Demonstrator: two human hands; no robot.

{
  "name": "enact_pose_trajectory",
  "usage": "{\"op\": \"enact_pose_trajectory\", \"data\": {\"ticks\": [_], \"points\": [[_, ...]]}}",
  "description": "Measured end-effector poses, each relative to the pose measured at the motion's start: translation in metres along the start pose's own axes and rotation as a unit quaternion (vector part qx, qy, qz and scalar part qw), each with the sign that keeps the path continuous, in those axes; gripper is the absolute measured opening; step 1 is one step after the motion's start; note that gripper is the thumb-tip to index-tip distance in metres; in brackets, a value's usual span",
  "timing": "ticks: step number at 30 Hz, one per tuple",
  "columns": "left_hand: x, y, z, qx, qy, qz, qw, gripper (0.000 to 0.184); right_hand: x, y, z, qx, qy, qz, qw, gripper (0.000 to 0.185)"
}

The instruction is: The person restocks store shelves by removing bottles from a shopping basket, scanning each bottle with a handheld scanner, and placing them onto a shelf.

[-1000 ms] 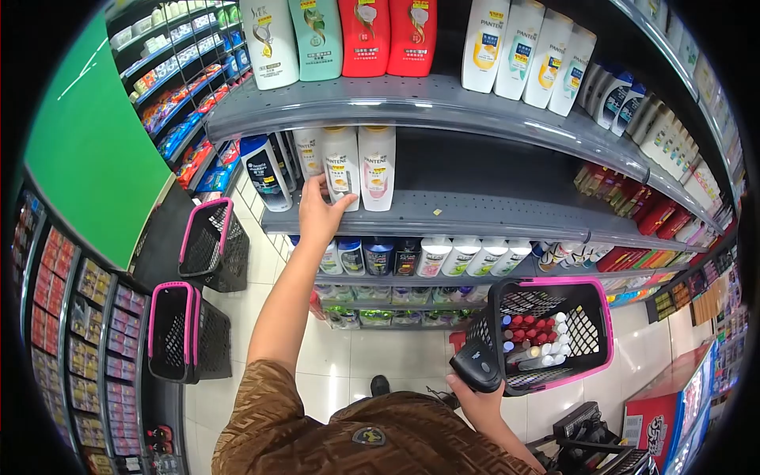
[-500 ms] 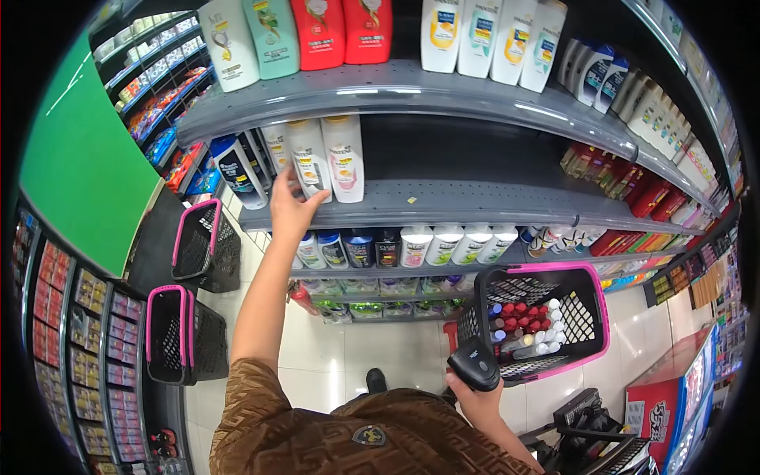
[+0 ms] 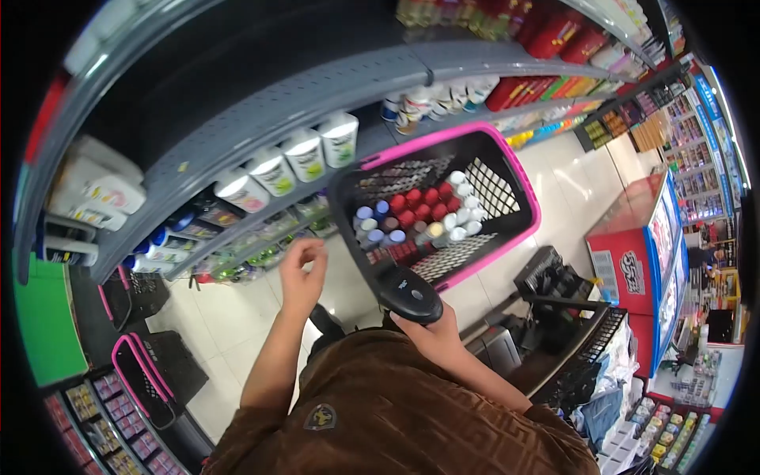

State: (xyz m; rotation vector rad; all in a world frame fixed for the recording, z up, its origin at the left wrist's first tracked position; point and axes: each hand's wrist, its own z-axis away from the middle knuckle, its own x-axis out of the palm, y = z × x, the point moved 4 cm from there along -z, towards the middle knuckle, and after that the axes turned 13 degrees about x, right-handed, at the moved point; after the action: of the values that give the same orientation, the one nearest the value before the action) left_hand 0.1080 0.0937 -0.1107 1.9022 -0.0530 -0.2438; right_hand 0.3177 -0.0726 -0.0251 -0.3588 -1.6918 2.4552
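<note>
My right hand (image 3: 434,328) is wrapped round a black handheld barcode scanner (image 3: 412,294), which is in front of the near side of a black shopping basket (image 3: 524,186) with a pink rim. Inside the basket stand several bottles (image 3: 423,207) with red, white and purple-blue caps. Nothing shows in my left hand (image 3: 304,265); it hangs in the air left of the basket, fingers loosely bent. White shampoo bottles (image 3: 99,186), blurred, stand on the shelf (image 3: 178,150) at the far left.
Bottles with white caps (image 3: 305,154) line a lower shelf. Two black baskets with pink handles (image 3: 142,368) are at the lower left. To the right are a dark cart (image 3: 554,340) and a red and blue freezer case (image 3: 641,269).
My left hand has left the white shampoo bottle on the shelf and come down towards my body. The view has swung right, bringing the basket nearer the middle. The scanner stays in my right hand.
</note>
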Motion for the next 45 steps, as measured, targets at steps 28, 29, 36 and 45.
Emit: {"op": "enact_pose_trajectory", "data": {"ticks": [28,29,36,45], "points": [[0.342,-0.141,-0.032,0.129,-0.456,-0.379,0.795,0.043,-0.214,0.078,-0.056,0.188,0.141,-0.14,0.962,0.021],[0.326,-0.121,-0.041,0.1,-0.455,-0.327,0.823,0.043,-0.211,0.074,-0.058,0.166,0.151,-0.151,0.963,0.02],[0.188,0.049,-0.107,0.078,-0.351,0.047,0.932,0.056,-0.173,0.048,-0.058,0.081,0.169,-0.186,0.965,0.017],[0.093,0.036,-0.037,-0.247,0.012,0.332,0.91,0.046,-0.062,0.0,-0.018,0.078,0.124,-0.143,0.979,0.019]]}}
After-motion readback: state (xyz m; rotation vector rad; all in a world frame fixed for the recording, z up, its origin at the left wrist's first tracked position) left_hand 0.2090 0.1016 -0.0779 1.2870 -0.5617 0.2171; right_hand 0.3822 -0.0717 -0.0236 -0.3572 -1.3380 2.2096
